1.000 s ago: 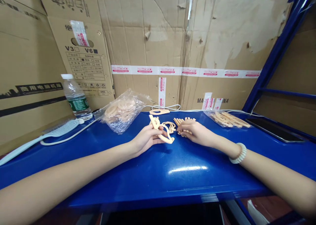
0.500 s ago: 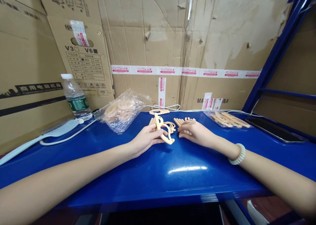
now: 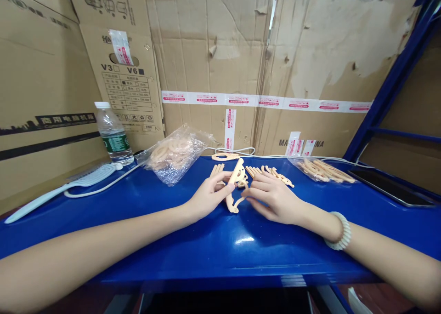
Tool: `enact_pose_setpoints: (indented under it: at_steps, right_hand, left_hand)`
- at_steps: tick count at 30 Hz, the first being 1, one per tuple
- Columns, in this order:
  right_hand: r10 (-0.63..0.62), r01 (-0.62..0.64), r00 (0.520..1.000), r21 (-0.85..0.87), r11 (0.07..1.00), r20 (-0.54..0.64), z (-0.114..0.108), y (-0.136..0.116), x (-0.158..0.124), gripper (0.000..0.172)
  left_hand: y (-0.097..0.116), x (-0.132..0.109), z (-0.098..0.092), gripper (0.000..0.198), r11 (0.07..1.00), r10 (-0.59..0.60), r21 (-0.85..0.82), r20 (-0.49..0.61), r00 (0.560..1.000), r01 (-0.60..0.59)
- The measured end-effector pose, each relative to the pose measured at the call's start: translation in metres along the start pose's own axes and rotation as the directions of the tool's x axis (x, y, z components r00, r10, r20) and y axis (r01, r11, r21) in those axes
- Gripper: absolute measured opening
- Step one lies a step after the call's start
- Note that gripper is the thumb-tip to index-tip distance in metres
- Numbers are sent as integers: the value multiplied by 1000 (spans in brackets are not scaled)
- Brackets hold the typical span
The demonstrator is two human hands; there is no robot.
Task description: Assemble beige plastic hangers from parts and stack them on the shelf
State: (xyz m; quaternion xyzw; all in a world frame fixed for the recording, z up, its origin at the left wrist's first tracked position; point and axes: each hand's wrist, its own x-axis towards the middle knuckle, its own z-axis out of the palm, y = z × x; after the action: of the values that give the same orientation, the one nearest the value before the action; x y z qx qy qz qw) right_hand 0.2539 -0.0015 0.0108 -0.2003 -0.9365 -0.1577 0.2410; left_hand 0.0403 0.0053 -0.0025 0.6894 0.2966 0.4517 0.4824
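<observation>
My left hand [image 3: 211, 192] is closed around a beige curved piece [image 3: 234, 178], which has a flat straight bar and a thin bowed arm. The piece is tilted above the blue tabletop. My right hand [image 3: 270, 196] is at its right side, with fingertips pinched at the bowed arm; part of the contact is hidden behind the fingers. Beyond the hands lie several beige sticks [image 3: 254, 170] in a row and some curved beige pieces [image 3: 280, 177]. More sticks [image 3: 217, 169] rest behind my left hand, and a beige loop-shaped piece [image 3: 224, 157] lies farther back.
A clear plastic bag of beige parts [image 3: 174, 155] lies at the left, a second bag [image 3: 322, 169] at the right beside a dark phone [image 3: 392, 187]. A water bottle [image 3: 113, 134] and a pale blue hairbrush [image 3: 86, 179] are far left. Cardboard [image 3: 213, 65] walls the back.
My right hand has left the row of sticks and come to the held piece. My left hand has turned that piece. Curved pieces now show beside the row. The view has shifted slightly.
</observation>
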Motion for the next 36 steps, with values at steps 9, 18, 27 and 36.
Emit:
enact_pose_setpoints:
  at_steps: [9, 18, 27, 36]
  right_hand:
    - [379, -253, 920, 581, 773, -104, -7, 4, 1, 20]
    - [493, -349, 854, 884, 311, 163, -4, 4, 2, 22]
    - [652, -387, 742, 895, 221, 160, -3, 4, 5, 30]
    - [354, -570, 794, 807, 155, 494, 5, 5, -2, 39]
  left_hand:
    - [0, -4, -1, 28, 985, 63, 167, -76, 995, -50]
    - [1, -6, 1, 25, 954, 113, 286, -53, 992, -93]
    - [0, -6, -2, 21, 904, 146, 420, -139, 980, -75]
    - [0, -13, -4, 22, 448, 337, 811, 238, 911, -377]
